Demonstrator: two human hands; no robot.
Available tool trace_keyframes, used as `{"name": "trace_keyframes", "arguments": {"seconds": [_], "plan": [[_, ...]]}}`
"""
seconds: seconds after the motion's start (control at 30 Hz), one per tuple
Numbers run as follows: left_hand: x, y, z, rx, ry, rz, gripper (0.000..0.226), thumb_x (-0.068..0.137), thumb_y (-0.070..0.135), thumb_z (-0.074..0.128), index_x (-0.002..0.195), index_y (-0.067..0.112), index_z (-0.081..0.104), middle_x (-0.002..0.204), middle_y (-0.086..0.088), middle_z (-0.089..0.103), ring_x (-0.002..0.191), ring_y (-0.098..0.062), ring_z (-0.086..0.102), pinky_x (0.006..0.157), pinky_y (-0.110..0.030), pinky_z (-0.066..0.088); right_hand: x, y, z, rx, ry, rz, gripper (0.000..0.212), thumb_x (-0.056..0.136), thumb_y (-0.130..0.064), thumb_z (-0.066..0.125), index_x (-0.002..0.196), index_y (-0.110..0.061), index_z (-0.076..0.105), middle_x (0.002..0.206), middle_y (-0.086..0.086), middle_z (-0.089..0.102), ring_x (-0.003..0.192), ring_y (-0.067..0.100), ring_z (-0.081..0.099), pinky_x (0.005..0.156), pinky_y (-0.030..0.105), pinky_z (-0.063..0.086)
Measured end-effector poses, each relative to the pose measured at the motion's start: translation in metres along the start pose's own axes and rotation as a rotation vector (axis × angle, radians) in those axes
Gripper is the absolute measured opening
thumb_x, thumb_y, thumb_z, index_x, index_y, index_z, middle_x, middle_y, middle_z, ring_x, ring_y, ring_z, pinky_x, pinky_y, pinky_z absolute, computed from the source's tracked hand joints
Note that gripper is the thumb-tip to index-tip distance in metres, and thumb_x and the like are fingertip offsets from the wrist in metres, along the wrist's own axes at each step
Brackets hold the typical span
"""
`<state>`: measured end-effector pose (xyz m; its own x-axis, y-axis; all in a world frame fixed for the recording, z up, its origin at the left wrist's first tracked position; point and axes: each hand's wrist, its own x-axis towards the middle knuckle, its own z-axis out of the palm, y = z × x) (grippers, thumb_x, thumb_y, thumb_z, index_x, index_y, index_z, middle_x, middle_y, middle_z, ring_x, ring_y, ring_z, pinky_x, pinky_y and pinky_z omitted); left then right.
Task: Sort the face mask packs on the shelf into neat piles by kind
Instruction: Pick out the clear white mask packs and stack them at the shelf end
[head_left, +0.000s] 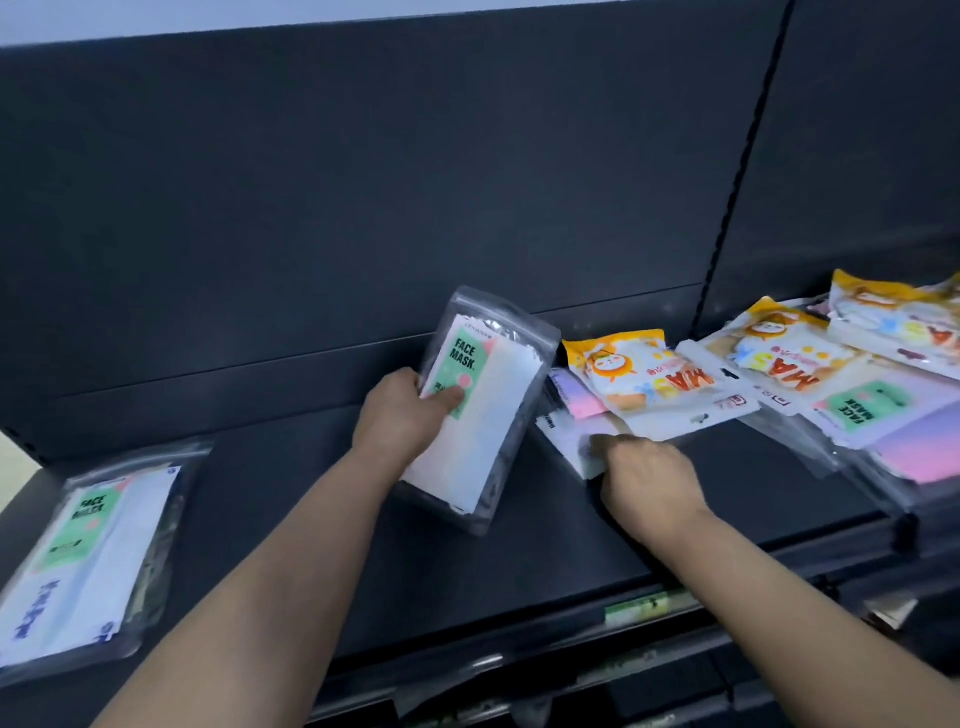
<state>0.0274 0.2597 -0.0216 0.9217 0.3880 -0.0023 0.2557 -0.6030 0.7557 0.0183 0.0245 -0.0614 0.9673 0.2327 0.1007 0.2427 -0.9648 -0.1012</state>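
Shelf: The flat dark grey shelf (311, 493) holds all the packs. The sorting looks only just begun: one small pile is made, and most packs still need sorting.
Messy heap: Beyond the right hand (649, 483) and off to its right, mixed packs lie on top of each other: orange and white cartoon packs (649, 374), soft pink and purple packs (576, 400) and a buried green label pack (872, 405).
Left pile: Far to the left of the left hand (405, 415), a clear bag with a green label (88, 561) lies flat with white masks inside.
Held pack: The left hand grips a clear plastic face mask pack (483, 415), tilted above the shelf, with white masks inside. It looks like it belongs on the left pile.
White pack: A flat white pack (571, 447) lies at the right hand's fingers.
Right hand: It touches the white pack. It is blurry, so I cannot tell if it grips.
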Motion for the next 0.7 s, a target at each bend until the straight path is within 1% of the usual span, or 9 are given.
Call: {"name": "trace_keyframes", "arguments": {"seconds": [0.07, 0.17, 0.23, 0.3, 0.37, 0.43, 0.5, 0.6, 0.7], "plan": [[0.000, -0.004, -0.002, -0.027, 0.031, -0.002, 0.031, 0.083, 0.043, 0.069, 0.086, 0.015, 0.058, 0.085, 0.001, 0.066, 0.075, -0.018, 0.064, 0.062, -0.032, 0.050, 0.001, -0.015, 0.000, 0.147, -0.028, -0.040, 0.048, 0.081, -0.009, 0.046, 0.123, -0.026, 0.059, 0.119, 0.008, 0.065, 0.108, 0.033, 0.060, 0.087, 0.035, 0.049], [0.001, -0.013, -0.016, -0.035, 0.092, -0.015, 0.032, 0.083, 0.043, 0.068, 0.087, 0.013, 0.059, 0.087, -0.001, 0.065, 0.074, -0.019, 0.063, 0.059, -0.030, 0.047, 0.004, -0.033, 0.003, 0.398, -0.010, -0.091, 0.051, 0.083, -0.003, 0.044, 0.125, -0.026, 0.061, 0.129, -0.001, 0.062, 0.119, 0.022, 0.056, 0.097, 0.031, 0.047], [0.002, -0.022, -0.028, 0.009, 0.121, -0.043, 0.034, 0.083, 0.044, 0.068, 0.089, 0.013, 0.058, 0.087, -0.001, 0.064, 0.074, -0.018, 0.062, 0.057, -0.030, 0.044, 0.006, -0.038, 0.004, 0.312, -0.031, -0.131, 0.053, 0.082, 0.001, 0.045, 0.125, -0.026, 0.061, 0.131, -0.003, 0.059, 0.120, 0.022, 0.054, 0.096, 0.030, 0.046], [0.002, -0.031, -0.039, 0.033, 0.141, -0.087, 0.034, 0.082, 0.043, 0.069, 0.089, 0.013, 0.057, 0.086, -0.001, 0.064, 0.075, -0.019, 0.062, 0.058, -0.030, 0.044, 0.009, -0.043, 0.004, 0.193, -0.131, -0.143, 0.053, 0.082, 0.000, 0.045, 0.126, -0.026, 0.059, 0.132, -0.002, 0.057, 0.120, 0.025, 0.053, 0.098, 0.031, 0.045], [0.001, -0.039, -0.046, 0.036, 0.140, -0.116, 0.033, 0.081, 0.041, 0.070, 0.089, 0.012, 0.058, 0.085, -0.001, 0.064, 0.075, -0.020, 0.062, 0.061, -0.031, 0.046, 0.012, -0.051, 0.004, 0.242, -0.192, -0.189, 0.051, 0.085, -0.004, 0.044, 0.128, -0.028, 0.058, 0.135, -0.003, 0.055, 0.124, 0.023, 0.050, 0.104, 0.031, 0.041], [-0.003, -0.044, -0.048, 0.026, 0.119, -0.134, 0.033, 0.080, 0.040, 0.071, 0.090, 0.010, 0.059, 0.083, -0.001, 0.065, 0.075, -0.020, 0.063, 0.064, -0.034, 0.050, 0.016, -0.057, 0.006, 0.291, -0.196, -0.234, 0.045, 0.091, -0.010, 0.045, 0.130, -0.030, 0.057, 0.136, -0.003, 0.055, 0.126, 0.021, 0.048, 0.105, 0.032, 0.040], [-0.007, -0.049, -0.048, 0.016, 0.101, -0.151, 0.035, 0.079, 0.040, 0.072, 0.089, 0.010, 0.059, 0.082, -0.001, 0.065, 0.074, -0.020, 0.064, 0.062, -0.033, 0.050, 0.020, -0.058, 0.010, 0.195, -0.205, -0.252, 0.040, 0.096, -0.026, 0.044, 0.136, -0.029, 0.049, 0.138, 0.000, 0.051, 0.126, 0.026, 0.041, 0.105, 0.037, 0.036], [-0.012, -0.056, -0.050, 0.008, 0.083, -0.166, 0.036, 0.078, 0.041, 0.074, 0.086, 0.009, 0.059, 0.081, -0.001, 0.065, 0.070, -0.017, 0.062, 0.055, -0.029, 0.044, 0.020, -0.059, 0.014, 0.120, -0.282, -0.191, 0.051, 0.095, -0.049, 0.039, 0.141, -0.027, 0.039, 0.141, 0.005, 0.043, 0.127, 0.032, 0.034, 0.105, 0.043, 0.034], [-0.013, -0.064, -0.055, -0.064, 0.093, -0.211, 0.035, 0.078, 0.040, 0.074, 0.088, 0.009, 0.061, 0.085, -0.004, 0.068, 0.076, -0.022, 0.066, 0.067, -0.035, 0.054, 0.019, -0.068, 0.015, 0.110, -0.246, -0.190, 0.056, 0.090, -0.055, 0.044, 0.136, -0.023, 0.043, 0.137, 0.007, 0.046, 0.124, 0.032, 0.037, 0.099, 0.043, 0.037]]}}
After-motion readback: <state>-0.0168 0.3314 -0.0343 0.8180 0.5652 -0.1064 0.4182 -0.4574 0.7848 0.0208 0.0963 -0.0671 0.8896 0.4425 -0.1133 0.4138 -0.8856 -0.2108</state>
